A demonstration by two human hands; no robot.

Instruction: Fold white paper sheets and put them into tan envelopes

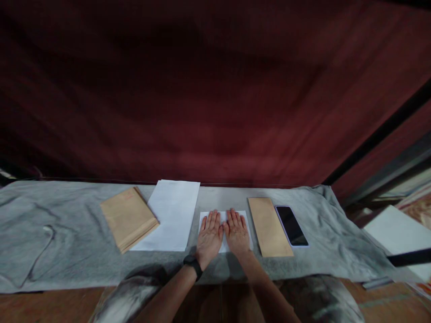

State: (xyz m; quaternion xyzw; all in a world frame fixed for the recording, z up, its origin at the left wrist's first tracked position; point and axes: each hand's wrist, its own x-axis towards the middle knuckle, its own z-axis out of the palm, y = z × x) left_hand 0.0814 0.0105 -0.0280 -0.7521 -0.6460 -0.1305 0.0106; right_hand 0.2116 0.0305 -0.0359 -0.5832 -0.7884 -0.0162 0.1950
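Note:
My left hand (209, 234) and my right hand (237, 232) lie flat, side by side, on a small white sheet of paper (223, 245), fingers stretched away from me. The paper looks folded, though the hands cover most of it. To the left is a stack of white paper (175, 215), and a pile of brown envelopes (129, 217) overlaps its left edge. Just right of my right hand rests a single brown envelope (271, 228). Neither hand grips anything; both palms press down on the paper.
A grey cloth (77, 260) covers the long table. Beyond the brown envelope lies a phone (292, 225) with a dark screen. A thin cable (40, 255) runs across the cloth at left. Behind the table hangs a dark red curtain (215, 112); a white panel (400, 229) stands at right.

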